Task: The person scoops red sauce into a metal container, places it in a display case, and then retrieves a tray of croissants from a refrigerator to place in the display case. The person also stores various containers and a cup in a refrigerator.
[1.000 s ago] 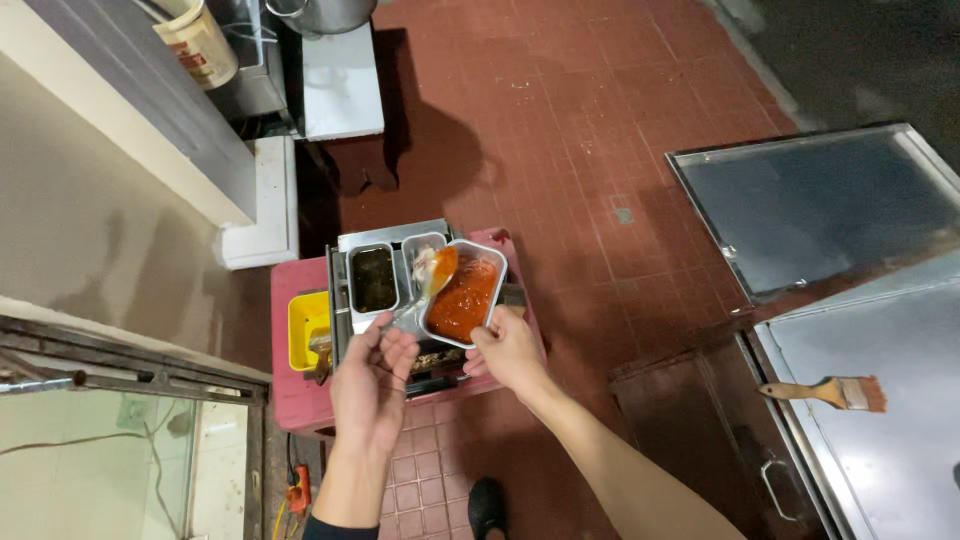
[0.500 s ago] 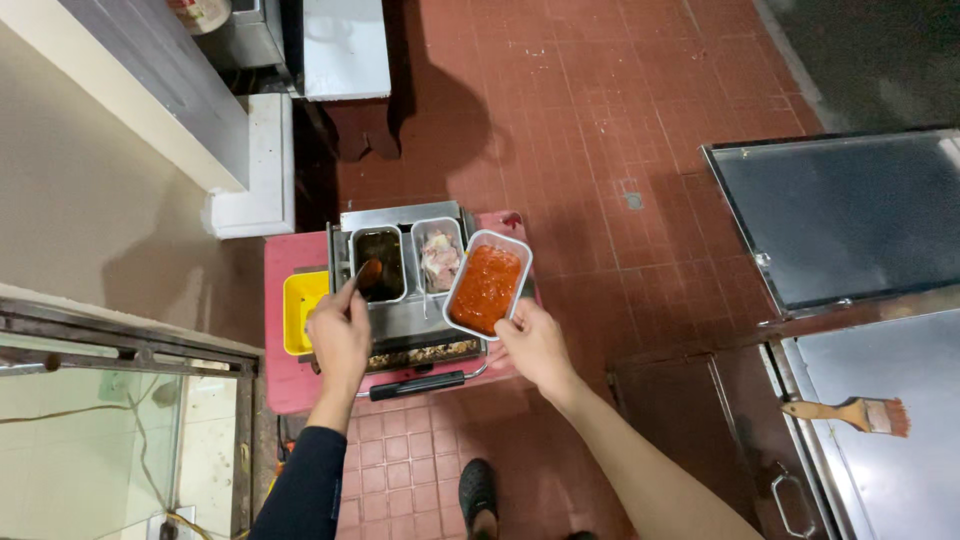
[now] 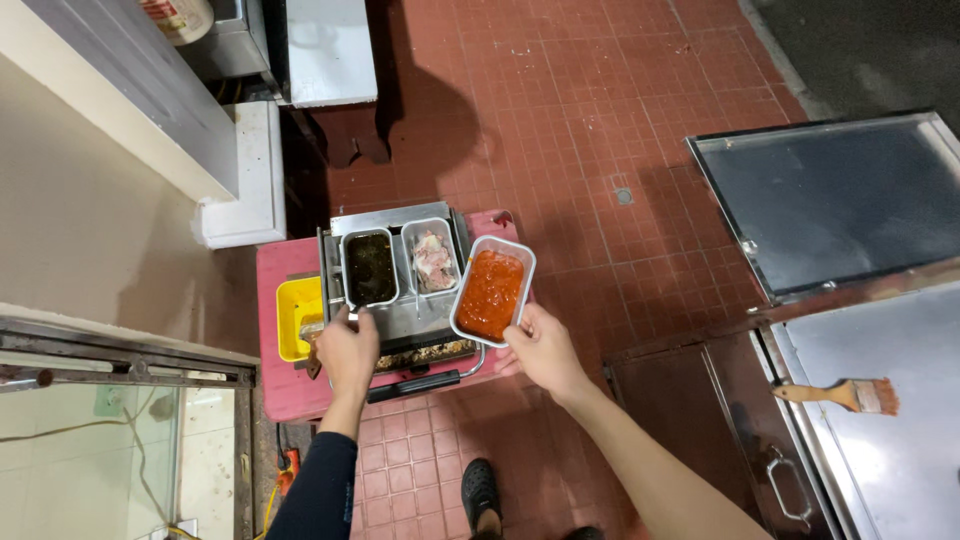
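Note:
A metal tray (image 3: 400, 322) sits on a low pink table (image 3: 290, 392). In it stand a container of dark sauce (image 3: 370, 268) and a container of pale meat (image 3: 434, 262). My right hand (image 3: 540, 350) grips the near end of a container of red sauce (image 3: 491, 290), which rests tilted over the tray's right edge. My left hand (image 3: 347, 350) touches the near rim of the dark sauce container, with its fingers curled. A yellow tub (image 3: 296, 312) lies left of the tray.
A steel counter (image 3: 900, 440) with a paintbrush (image 3: 845, 394) is at the right, a dark flat griddle (image 3: 830, 200) behind it. A white block (image 3: 240, 175) and a metal stand (image 3: 325, 50) lie beyond the table. My shoe (image 3: 480, 492) is on the red tile floor.
The red sauce container has come down from mid-air to the tray's right side. My left hand let go of it and moved left to the dark sauce container.

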Tool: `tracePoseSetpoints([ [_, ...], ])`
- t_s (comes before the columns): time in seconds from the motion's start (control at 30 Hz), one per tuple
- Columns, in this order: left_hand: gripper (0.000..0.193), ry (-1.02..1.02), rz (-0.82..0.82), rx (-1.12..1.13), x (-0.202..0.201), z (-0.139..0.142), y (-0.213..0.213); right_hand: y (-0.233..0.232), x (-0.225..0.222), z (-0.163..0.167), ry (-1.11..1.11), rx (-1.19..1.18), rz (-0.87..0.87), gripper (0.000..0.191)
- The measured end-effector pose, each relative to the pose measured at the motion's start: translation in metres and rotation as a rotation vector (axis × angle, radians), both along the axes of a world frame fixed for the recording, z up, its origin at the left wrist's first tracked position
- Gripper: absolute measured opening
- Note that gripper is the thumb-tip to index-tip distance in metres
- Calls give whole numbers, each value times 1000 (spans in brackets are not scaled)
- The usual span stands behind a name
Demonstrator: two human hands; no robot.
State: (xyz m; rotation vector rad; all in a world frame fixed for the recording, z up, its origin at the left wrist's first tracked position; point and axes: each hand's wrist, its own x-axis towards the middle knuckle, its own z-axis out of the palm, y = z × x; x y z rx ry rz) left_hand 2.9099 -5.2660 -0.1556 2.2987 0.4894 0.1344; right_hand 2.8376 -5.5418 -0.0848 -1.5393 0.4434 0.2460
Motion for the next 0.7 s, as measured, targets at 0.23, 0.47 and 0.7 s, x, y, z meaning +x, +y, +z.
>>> tracePoseSetpoints([
  [0.23,49,14,-48,82,-33,71,7,-28,-37,30,-6,24,34,12],
  [0.47,43,-348,-376,-102,-99,159,-90,-99,-133,74,-65,11,38,16],
  [0.7,35,-219,-894,-419,-214,199,-266,-212,-319,100,-55,-35,-145,16],
])
